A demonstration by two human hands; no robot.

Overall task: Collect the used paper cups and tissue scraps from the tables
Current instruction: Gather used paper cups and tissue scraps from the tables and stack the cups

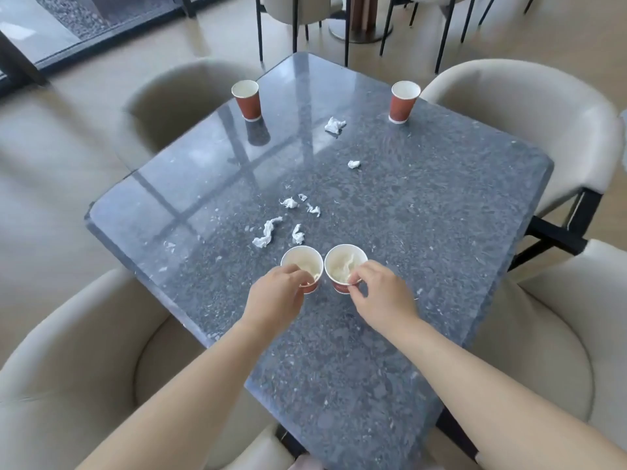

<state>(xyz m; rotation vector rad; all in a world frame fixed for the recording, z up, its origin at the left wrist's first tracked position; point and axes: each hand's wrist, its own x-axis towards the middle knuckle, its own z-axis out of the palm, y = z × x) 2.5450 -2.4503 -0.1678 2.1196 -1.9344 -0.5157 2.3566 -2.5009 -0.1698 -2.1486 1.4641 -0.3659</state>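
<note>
Table (441, 232): dark speckled stone, set cornerwise to the person, carrying four cups and loose tissue.
Chairs (529, 106): pale padded seats drawn up at each side of the table.
Left hand (276, 295): its grip is closed, pinching the near rim of the left near cup.
Right hand (381, 293): its grip is likewise closed, pinching the near rim of the right near cup.
Left near cup (300, 262): upright around the middle of the table, white tissue inside, its rim touching or just beside its neighbour's.
Right near cup (342, 262): upright, also holding tissue.
Far left cup (247, 100): upright at the far-left edge, untouched; whether anything is inside cannot be told.
Far right cup (403, 102): upright at the far-right edge, untouched.
Large scrap (335, 125): lies between the two far cups.
Twisted strip (267, 233): just beyond the left near cup, with a shorter scrap (298, 234) beside it.
Small scraps (289, 202): a loose cluster in the table's middle, another bit (354, 164) further right.
Progress: judged early to midway; some tissue is in two cups, while the far cups and at least six scraps remain.
</note>
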